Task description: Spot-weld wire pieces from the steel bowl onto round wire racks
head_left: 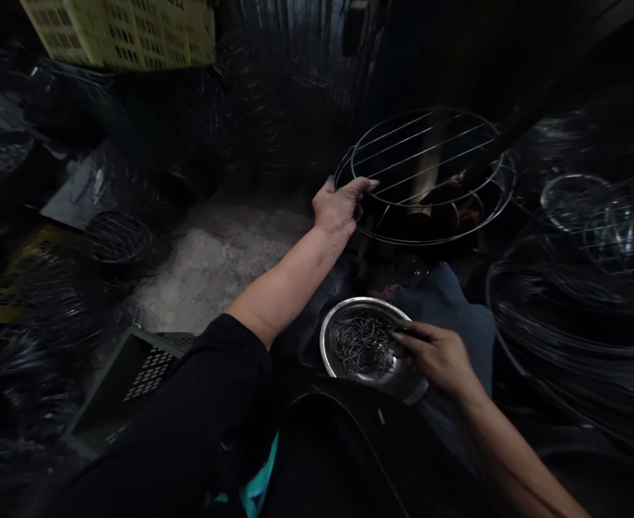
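Wire rack [427, 162] and bowl [326, 338] handled.
The rim is clasped by curled fingers of the left hand [341, 208]; the bowl's wire bits [363, 345] are touched by the right hand [438, 356], grasp unclear.

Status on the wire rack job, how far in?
Done: the round wire rack already shows rings and cross bars in shape. In hand: left hand grips its rim; right hand reaches into the steel bowl of small wire pieces. Left: loose wire hoops lie piled at right, so probably plenty.
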`<state>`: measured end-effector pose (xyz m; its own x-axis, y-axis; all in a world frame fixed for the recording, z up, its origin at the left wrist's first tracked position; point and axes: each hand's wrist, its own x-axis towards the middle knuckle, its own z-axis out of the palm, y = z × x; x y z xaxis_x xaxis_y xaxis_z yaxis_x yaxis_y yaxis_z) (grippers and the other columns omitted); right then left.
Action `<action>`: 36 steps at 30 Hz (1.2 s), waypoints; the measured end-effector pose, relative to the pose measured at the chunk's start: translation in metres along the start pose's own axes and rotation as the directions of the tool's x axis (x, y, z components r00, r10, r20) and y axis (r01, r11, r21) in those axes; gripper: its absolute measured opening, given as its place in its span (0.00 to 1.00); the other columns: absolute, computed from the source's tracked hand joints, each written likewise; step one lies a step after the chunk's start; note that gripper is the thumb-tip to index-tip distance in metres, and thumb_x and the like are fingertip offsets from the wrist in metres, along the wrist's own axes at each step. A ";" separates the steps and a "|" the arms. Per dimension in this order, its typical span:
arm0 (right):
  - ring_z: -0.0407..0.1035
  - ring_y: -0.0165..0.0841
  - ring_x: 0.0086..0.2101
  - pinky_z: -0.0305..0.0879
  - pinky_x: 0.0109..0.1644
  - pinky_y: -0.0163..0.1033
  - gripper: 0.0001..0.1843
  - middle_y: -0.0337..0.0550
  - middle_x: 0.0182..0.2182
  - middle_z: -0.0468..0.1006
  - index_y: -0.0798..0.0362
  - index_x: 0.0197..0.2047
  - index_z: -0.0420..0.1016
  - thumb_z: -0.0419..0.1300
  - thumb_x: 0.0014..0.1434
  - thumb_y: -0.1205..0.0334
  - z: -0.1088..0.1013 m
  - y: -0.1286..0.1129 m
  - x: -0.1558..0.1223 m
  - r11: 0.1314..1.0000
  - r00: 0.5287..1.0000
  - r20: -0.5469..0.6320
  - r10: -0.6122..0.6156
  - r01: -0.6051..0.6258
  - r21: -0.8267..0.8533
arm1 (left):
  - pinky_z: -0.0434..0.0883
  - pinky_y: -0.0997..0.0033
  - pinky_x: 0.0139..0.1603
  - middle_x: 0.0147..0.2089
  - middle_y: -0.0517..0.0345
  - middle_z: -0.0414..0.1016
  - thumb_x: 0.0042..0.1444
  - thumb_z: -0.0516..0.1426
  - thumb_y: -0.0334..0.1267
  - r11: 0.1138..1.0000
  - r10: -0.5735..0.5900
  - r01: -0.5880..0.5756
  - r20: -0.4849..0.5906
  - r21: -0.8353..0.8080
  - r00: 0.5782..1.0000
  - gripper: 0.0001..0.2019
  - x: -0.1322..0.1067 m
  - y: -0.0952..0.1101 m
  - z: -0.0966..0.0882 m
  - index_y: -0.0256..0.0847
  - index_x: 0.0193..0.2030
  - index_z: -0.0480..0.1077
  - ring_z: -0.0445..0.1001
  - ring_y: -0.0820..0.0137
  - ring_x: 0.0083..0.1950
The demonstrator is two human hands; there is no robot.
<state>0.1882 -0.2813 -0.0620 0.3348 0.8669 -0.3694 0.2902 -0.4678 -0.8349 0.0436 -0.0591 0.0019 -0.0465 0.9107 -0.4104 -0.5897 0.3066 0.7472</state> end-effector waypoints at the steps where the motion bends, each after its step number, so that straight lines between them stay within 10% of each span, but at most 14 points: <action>1: 0.72 0.38 0.22 0.66 0.24 0.40 0.16 0.46 0.24 0.80 0.53 0.35 0.84 0.65 0.48 0.50 -0.011 0.001 -0.002 0.982 0.985 -0.107 -0.137 0.120 -0.149 | 0.58 0.73 0.29 0.25 0.65 0.69 0.44 0.69 0.22 1.000 0.000 0.000 0.001 0.000 1.000 0.34 -0.001 0.000 0.000 0.40 0.59 0.67 0.69 0.73 0.28; 5: 0.75 0.42 0.28 0.62 0.25 0.42 0.16 0.54 0.33 0.81 0.51 0.35 0.83 0.51 0.61 0.62 -0.055 0.008 -0.015 0.568 0.860 -0.200 -0.470 0.121 -0.814 | 0.54 0.74 0.25 0.22 0.68 0.67 0.46 0.65 0.21 1.000 0.002 -0.002 0.007 -0.005 1.000 0.31 -0.001 0.000 0.002 0.41 0.58 0.67 0.64 0.77 0.23; 9: 0.68 0.36 0.19 0.51 0.20 0.38 0.17 0.49 0.23 0.75 0.52 0.27 0.79 0.52 0.60 0.73 -0.066 0.010 -0.026 0.177 0.968 -0.042 -0.246 0.003 -0.984 | 0.55 0.75 0.25 0.22 0.69 0.67 0.44 0.67 0.22 1.000 -0.016 0.015 -0.007 -0.016 1.000 0.30 -0.001 -0.001 0.004 0.44 0.54 0.69 0.65 0.77 0.22; 12: 0.75 0.39 0.24 0.55 0.22 0.37 0.18 0.51 0.23 0.76 0.57 0.24 0.78 0.51 0.59 0.78 -0.055 0.002 -0.027 0.109 0.987 0.048 -0.153 0.066 -0.992 | 0.55 0.75 0.25 0.22 0.70 0.67 0.41 0.68 0.22 0.999 -0.025 0.025 -0.023 -0.020 0.999 0.31 -0.002 -0.002 0.005 0.46 0.53 0.69 0.66 0.77 0.23; 17: 0.79 0.44 0.31 0.68 0.30 0.40 0.15 0.57 0.26 0.81 0.58 0.25 0.80 0.55 0.55 0.78 -0.051 0.001 -0.010 0.191 0.980 0.133 -0.151 0.161 -0.968 | 0.55 0.76 0.25 0.23 0.69 0.69 0.44 0.66 0.22 1.000 -0.007 0.007 0.005 -0.012 1.000 0.31 -0.004 -0.004 0.004 0.46 0.56 0.67 0.67 0.77 0.23; 21: 0.80 0.45 0.33 0.74 0.38 0.45 0.09 0.51 0.30 0.84 0.53 0.31 0.83 0.59 0.54 0.65 -0.073 0.024 0.000 0.638 0.958 -0.110 -0.265 0.088 -0.765 | 0.55 0.77 0.24 0.23 0.70 0.69 0.42 0.68 0.22 0.998 -0.021 0.021 -0.012 -0.060 1.000 0.35 -0.003 -0.003 0.002 0.46 0.57 0.66 0.65 0.79 0.22; 25: 0.79 0.41 0.31 0.76 0.37 0.44 0.19 0.46 0.31 0.84 0.52 0.39 0.83 0.64 0.50 0.48 -0.076 0.051 -0.002 0.978 0.823 -0.540 -0.173 0.079 -0.193 | 0.55 0.79 0.23 0.24 0.70 0.69 0.40 0.69 0.22 0.993 -0.045 0.041 -0.040 -0.107 0.998 0.38 0.000 -0.003 0.002 0.47 0.58 0.66 0.65 0.79 0.21; 29: 0.76 0.36 0.25 0.73 0.29 0.39 0.24 0.44 0.27 0.82 0.55 0.39 0.83 0.73 0.39 0.50 -0.064 0.060 -0.007 0.972 0.860 -0.505 0.077 0.048 0.230 | 0.55 0.80 0.23 0.25 0.70 0.70 0.39 0.70 0.22 0.991 -0.059 0.053 -0.043 -0.125 0.997 0.38 0.001 -0.004 0.002 0.48 0.58 0.67 0.66 0.79 0.22; 36: 0.72 0.30 0.20 0.64 0.21 0.30 0.26 0.40 0.21 0.79 0.57 0.32 0.79 0.78 0.28 0.57 -0.058 0.043 -0.006 0.894 0.851 -0.484 0.205 0.038 0.446 | 0.54 0.79 0.23 0.23 0.71 0.67 0.38 0.68 0.21 0.998 -0.018 0.015 -0.048 -0.064 0.999 0.35 -0.001 -0.003 0.003 0.45 0.55 0.68 0.66 0.79 0.22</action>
<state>0.2505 -0.3164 -0.0717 0.7784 0.5578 -0.2881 -0.1274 -0.3091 -0.9425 0.0483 -0.0599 0.0018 -0.0744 0.8910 -0.4479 -0.6409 0.3014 0.7060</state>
